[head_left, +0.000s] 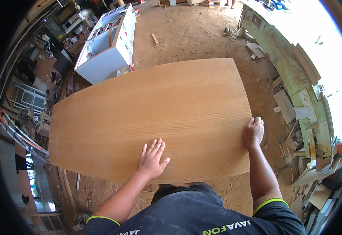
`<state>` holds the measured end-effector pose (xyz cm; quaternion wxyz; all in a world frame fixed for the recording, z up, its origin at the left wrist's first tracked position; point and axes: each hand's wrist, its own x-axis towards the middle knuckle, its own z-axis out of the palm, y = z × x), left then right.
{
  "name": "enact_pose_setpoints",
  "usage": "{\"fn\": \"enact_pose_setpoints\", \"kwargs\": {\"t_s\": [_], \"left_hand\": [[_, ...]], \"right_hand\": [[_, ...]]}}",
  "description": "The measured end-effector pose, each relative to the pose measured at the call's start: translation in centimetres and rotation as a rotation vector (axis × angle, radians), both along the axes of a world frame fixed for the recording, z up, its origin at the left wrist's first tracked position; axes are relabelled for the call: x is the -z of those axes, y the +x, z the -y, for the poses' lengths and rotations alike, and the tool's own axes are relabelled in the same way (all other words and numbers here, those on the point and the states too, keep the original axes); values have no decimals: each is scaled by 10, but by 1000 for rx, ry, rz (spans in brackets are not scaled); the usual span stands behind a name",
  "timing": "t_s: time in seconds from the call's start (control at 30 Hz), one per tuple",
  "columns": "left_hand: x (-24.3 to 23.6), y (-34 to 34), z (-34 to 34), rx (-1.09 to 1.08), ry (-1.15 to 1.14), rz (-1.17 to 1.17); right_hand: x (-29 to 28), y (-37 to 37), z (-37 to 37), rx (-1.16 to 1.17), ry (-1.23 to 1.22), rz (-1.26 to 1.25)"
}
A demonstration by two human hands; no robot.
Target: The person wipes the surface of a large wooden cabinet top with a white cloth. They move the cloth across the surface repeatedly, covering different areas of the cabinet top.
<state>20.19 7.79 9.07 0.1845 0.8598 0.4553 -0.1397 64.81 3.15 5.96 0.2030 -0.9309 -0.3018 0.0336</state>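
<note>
**Big wood sheet, 2 hands on it**

So here's the view looking straight down: 1 large sheet of light brown wood veneer board (151, 117) takes up most of the middle, grain running left to right. What's holding it up is hidden underneath, so I can't tell if there's a desk or stands below. Around it is a dirt floor (186, 35) with scraps scattered on it.

The left hand (152, 158) lies flat on top of the board near its near edge, a bit left of the middle. Fingers are spread open and pressed down on the surface, not gripping anything.

The right hand (254, 132) is at the board's right edge, toward the near right corner. Its fingers are curled closed over that edge, so it's gripping the board itself. The thumb side is hidden, can't see how far it wraps under.

Other stuff around: a white cabinet (108, 45) lying on the floor past the far left corner of the board, open side up with dividers showing. Along the right there's a long green workbench (284, 62) with a pile of offcuts (300, 129) stacked against it and on the ground beside it. On the left there's cluttered shelving and an aluminium ladder (20, 135) just beside the board's left edge.
</note>
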Motion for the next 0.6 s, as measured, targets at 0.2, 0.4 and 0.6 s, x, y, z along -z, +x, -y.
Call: {"fn": "enact_pose_setpoints", "kwargs": {"t_s": [0.2,0.4,0.6], "left_hand": [[19,16,1,-23,57,116],[48,43,-22,-37,194,187],[49,-70,-35,-434,285,98]], "right_hand": [[7,3,-2,-16,2,89],[27,21,-2,-24,-23,66],[56,50,0,-95,78,129]]}}
